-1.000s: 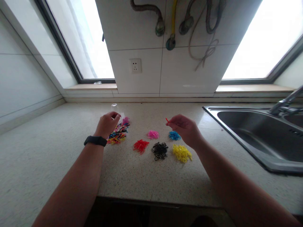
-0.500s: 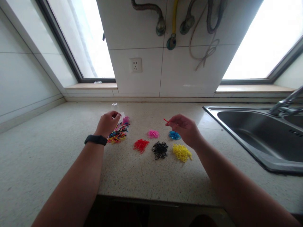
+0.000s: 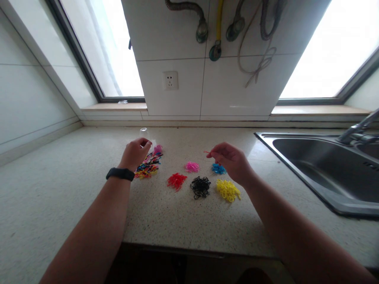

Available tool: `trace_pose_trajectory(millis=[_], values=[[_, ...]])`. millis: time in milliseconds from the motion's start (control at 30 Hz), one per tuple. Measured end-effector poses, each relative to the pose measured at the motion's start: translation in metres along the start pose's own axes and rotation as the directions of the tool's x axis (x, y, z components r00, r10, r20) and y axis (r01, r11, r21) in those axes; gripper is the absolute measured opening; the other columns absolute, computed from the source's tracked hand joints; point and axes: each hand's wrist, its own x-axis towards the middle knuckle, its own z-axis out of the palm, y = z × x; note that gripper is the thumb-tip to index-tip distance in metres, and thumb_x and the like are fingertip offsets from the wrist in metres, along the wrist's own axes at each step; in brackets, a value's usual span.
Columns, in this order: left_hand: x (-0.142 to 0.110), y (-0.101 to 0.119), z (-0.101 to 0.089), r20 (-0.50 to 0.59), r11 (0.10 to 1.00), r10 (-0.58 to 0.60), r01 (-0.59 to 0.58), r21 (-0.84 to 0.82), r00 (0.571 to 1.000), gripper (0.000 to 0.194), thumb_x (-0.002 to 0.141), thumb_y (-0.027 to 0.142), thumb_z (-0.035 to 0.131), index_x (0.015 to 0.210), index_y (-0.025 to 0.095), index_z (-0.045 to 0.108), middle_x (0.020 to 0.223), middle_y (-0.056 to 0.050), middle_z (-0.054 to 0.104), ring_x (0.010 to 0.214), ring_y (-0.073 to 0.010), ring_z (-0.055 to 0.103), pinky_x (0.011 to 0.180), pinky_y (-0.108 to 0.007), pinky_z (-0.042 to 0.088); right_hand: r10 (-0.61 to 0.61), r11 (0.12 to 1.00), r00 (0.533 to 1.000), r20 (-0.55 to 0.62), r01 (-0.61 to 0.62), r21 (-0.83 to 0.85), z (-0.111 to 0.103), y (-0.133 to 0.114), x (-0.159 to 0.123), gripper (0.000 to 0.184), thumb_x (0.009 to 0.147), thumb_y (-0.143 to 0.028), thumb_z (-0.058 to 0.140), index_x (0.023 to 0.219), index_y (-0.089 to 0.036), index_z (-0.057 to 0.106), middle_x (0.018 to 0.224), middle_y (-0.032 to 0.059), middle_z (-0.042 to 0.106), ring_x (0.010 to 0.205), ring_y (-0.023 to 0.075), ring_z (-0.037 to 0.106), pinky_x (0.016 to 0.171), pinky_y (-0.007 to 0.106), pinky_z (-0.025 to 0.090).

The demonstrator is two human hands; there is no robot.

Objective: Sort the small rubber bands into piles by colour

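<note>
Between thumb and fingertips, my right hand (image 3: 229, 157) pinches a small red rubber band (image 3: 206, 152), above the counter near the blue rubber bands (image 3: 219, 169). My left hand (image 3: 136, 152), its fingers closed in a pinch, hovers by the mixed pile of coloured rubber bands (image 3: 148, 166); what it holds, if anything, is too small to make out. Sorted by colour in front of me lie pink rubber bands (image 3: 192, 167), red rubber bands (image 3: 177, 181), black rubber bands (image 3: 200, 187) and yellow rubber bands (image 3: 227, 190). A clear plastic cup (image 3: 143, 133) is partly hidden behind my left hand.
A steel sink (image 3: 314, 169) with a faucet (image 3: 355, 130) is set into the speckled counter (image 3: 189, 228) at the right. The tiled wall behind bears a power socket (image 3: 170, 81) and hanging hoses (image 3: 219, 23). A pink clump (image 3: 158, 149) lies beside the cup.
The red rubber band in my right hand has turned slightly and shows thinner. Both hands stay almost in place, and the piles look the same.
</note>
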Motion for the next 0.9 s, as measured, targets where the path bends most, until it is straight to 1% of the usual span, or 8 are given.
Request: trace_pose_trajectory(millis=[267, 600, 767, 900], values=[[-0.001, 0.003, -0.002, -0.004, 1.0, -0.017, 0.017, -0.002, 1.0, 0.03, 0.085, 0.04, 0.054, 0.083, 0.018, 0.074, 0.074, -0.006, 0.072, 0.067, -0.0198, 0.063, 0.064, -0.029, 0.041, -0.004, 1.0, 1.0, 0.003, 0.004, -0.005, 0.001, -0.003, -0.001, 0.014, 0.083, -0.032, 0.069, 0.086, -0.02, 0.062, 0.08, 0.0031, 0.074, 0.059, 0.0099, 0.054, 0.056, 0.027, 0.046], [0.0, 0.002, -0.002, 0.005, 1.0, 0.0, 0.0, 0.004, 1.0, 0.032, 0.086, 0.042, 0.053, 0.084, 0.018, 0.074, 0.075, -0.007, 0.072, 0.069, -0.0202, 0.063, 0.064, -0.029, 0.042, -0.012, 1.0, 1.0, 0.019, 0.013, -0.025, 0.002, -0.004, -0.002, 0.012, 0.085, -0.032, 0.066, 0.089, -0.021, 0.061, 0.08, 0.0025, 0.072, 0.06, 0.0102, 0.054, 0.057, 0.027, 0.046], [0.0, 0.002, -0.001, 0.012, 1.0, -0.002, 0.002, 0.002, 1.0, 0.033, 0.087, 0.043, 0.052, 0.085, 0.018, 0.074, 0.077, -0.007, 0.073, 0.07, -0.0203, 0.064, 0.065, -0.028, 0.043, -0.032, 0.996, 0.997, 0.069, 0.038, -0.087, 0.006, -0.004, -0.006, 0.011, 0.09, -0.033, 0.061, 0.091, -0.022, 0.058, 0.083, 0.0021, 0.07, 0.063, 0.011, 0.053, 0.058, 0.028, 0.045], [-0.001, 0.003, -0.002, 0.015, 1.0, -0.001, 0.001, 0.001, 1.0, 0.033, 0.087, 0.042, 0.052, 0.085, 0.017, 0.074, 0.076, -0.007, 0.072, 0.069, -0.0201, 0.063, 0.065, -0.029, 0.043, -0.065, 0.979, 0.99, 0.124, 0.087, -0.183, 0.01, -0.004, -0.01, 0.011, 0.093, -0.033, 0.058, 0.093, -0.022, 0.059, 0.082, 0.0015, 0.066, 0.065, 0.0112, 0.051, 0.059, 0.028, 0.043]])
